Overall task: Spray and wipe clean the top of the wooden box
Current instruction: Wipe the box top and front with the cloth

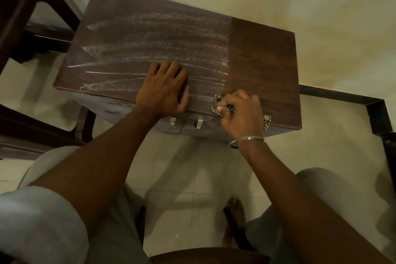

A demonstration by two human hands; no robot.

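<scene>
1. Head view: I see the wooden box [162,28] standing on the tiled floor [192,167], just ahead of the person's knees, its top facing the camera.
2. Whitish streaks [150,49] run across the left and middle of the top; a strip at the right end looks darker and free of them.
3. The left hand [165,90] lies flat on the top near the front edge, its fingers [169,68] straight and slightly spread, holding nothing.
4. The right hand [242,113] sits at the front edge, where the streaked and darker parts meet, fingers curled tight round a bunched checked cloth [217,100]; cloth ends poke out on both sides of the fist.
5. A metal bangle [244,140] circles the right wrist.
6. Two metal handles [199,123] show on the box's front face, below and between the hands.
7. Dark wooden furniture [32,17] stands to the left of the box.
</scene>
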